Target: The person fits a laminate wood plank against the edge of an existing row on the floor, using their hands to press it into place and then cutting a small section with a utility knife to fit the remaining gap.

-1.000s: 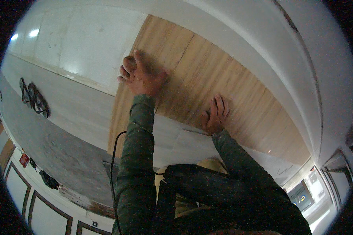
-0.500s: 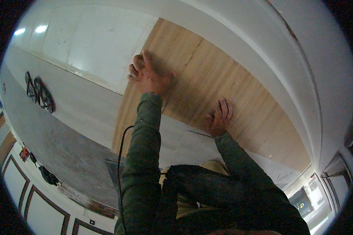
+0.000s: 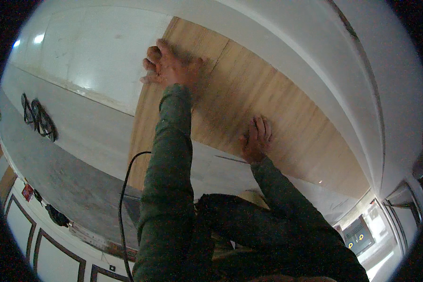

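Wood-look boards, light brown with a fine grain, lie edge to edge in front of me, with thin seams between them. My left hand is spread near their far left end, its fingertips reaching over the left edge onto the pale floor. Nothing shows in its grasp. Farther right and closer to me, my right hand rests on a board by its near edge, fingers stretched out and slightly bent. The surface under both palms is hidden.
A white wall base curves along the far side of the boards. A pair of dark sandals lies at left. A black cable runs beside my left forearm. White panelled doors stand at lower left.
My left hand has slid farther away along the boards' left edge, and its arm is more stretched. My right hand stays in about the same place. The whole view has shifted slightly.
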Available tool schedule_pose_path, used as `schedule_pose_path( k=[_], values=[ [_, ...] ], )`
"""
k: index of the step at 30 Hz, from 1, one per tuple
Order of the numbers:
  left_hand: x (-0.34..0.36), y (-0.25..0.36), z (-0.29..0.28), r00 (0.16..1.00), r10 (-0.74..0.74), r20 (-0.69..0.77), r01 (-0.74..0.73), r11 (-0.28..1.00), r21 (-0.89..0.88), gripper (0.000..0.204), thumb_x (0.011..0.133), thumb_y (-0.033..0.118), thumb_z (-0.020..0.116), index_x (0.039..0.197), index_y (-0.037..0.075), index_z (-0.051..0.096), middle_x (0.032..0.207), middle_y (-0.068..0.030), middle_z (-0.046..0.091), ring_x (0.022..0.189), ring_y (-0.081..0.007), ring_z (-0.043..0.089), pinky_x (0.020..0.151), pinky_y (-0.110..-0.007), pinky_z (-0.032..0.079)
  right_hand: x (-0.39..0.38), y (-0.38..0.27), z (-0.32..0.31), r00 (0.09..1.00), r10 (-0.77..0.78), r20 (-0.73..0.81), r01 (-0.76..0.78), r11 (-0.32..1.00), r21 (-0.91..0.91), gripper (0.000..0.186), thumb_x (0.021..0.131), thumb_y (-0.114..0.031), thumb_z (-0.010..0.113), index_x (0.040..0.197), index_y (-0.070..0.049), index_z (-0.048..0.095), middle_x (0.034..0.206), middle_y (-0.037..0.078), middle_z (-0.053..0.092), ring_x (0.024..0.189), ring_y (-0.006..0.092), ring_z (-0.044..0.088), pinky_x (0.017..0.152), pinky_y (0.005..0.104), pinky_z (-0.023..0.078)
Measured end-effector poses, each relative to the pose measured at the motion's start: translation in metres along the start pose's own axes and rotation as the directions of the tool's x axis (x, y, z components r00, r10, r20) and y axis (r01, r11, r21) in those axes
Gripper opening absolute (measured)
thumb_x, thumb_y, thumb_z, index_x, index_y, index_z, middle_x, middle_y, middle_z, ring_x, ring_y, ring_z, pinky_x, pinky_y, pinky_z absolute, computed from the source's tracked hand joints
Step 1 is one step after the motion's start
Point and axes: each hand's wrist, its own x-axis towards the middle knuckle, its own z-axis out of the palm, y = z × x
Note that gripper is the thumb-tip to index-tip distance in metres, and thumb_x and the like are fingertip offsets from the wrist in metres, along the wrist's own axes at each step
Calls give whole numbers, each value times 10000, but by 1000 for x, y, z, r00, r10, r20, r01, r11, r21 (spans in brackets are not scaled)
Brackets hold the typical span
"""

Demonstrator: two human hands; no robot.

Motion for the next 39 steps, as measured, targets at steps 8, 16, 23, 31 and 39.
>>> schedule_pose_path(
  k=[8, 16, 23, 31, 39],
  values=[
    [-15, 5, -1, 995, 75, -72, -68, 993, 99, 1220, 563, 595, 797, 1510, 156, 167, 1517, -101, 224, 1396, -403, 214, 1031, -753, 147, 3, -5, -3, 999, 37, 19, -37, 999, 33, 513, 897, -332, 519, 1292, -6, 498, 1443, 166, 387, 1344, 399, 313, 1066, 564, 244],
    [17, -49, -8, 954, 288, -83, -283, 956, 74, 1091, 622, 608, 763, 1467, 89, 308, 1456, -135, 335, 1344, -400, 291, 1064, -670, 227, 17, -8, -13, 999, -40, -25, 42, 997, 58, 527, 876, -244, 518, 1326, 18, 440, 1432, 202, 370, 1320, 438, 323, 1066, 582, 238],
    [10, -161, -23, 792, 364, -490, -463, 882, -92, 881, 750, 587, 667, 1389, 28, 428, 1430, -213, 352, 1315, -438, 302, 1089, -572, 256, 18, -4, -11, 996, -49, -76, 60, 988, 142, 543, 886, -224, 515, 1354, 25, 397, 1433, 208, 352, 1316, 442, 317, 1082, 582, 220],
    [-54, -112, 10, 893, 360, -271, -296, 922, 251, 964, 793, 696, 502, 1443, 8, 319, 1509, -183, 248, 1426, -412, 145, 1107, -636, 133, 12, -1, -12, 998, -49, -28, 52, 992, 115, 547, 878, -209, 519, 1355, 31, 402, 1445, 201, 342, 1322, 436, 301, 1090, 557, 229],
    [-48, -116, 6, 882, 421, -210, -352, 886, 301, 1017, 803, 737, 469, 1453, -24, 288, 1526, -160, 245, 1456, -396, 75, 1101, -646, 131, 17, -3, -12, 999, -24, -44, 27, 997, 72, 561, 850, -202, 548, 1346, 27, 418, 1443, 197, 352, 1330, 432, 291, 1093, 552, 228]
  ],
)
